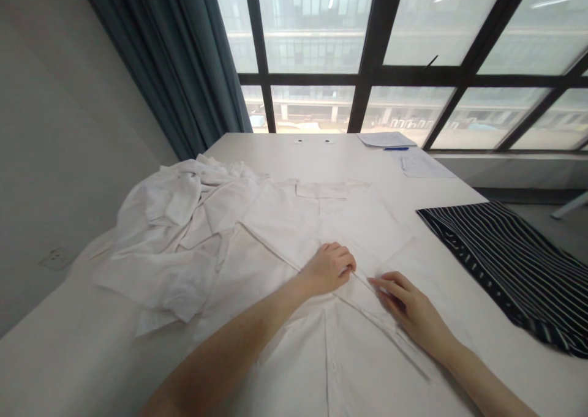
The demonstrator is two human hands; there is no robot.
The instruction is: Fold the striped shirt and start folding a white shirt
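Observation:
A white shirt (294,331) lies spread on the table in front of me, its collar (321,190) at the far side and its button strip running toward me. My left hand (327,269) rests on the middle of the shirt, fingers curled and closed on a folded edge of its cloth. Just right of it, my right hand (408,307) pinches the same slanting edge between thumb and fingertips. From there a narrow folded strip of cloth runs down to the lower right, partly under the right hand.
A heap of crumpled white clothes (169,239) lies on the left. A black striped garment (509,264) hangs over the table's right edge. Papers (388,139) and a blue pen (395,149) lie at the far right of the white table (266,147). Beyond are a curtain (184,62) and windows.

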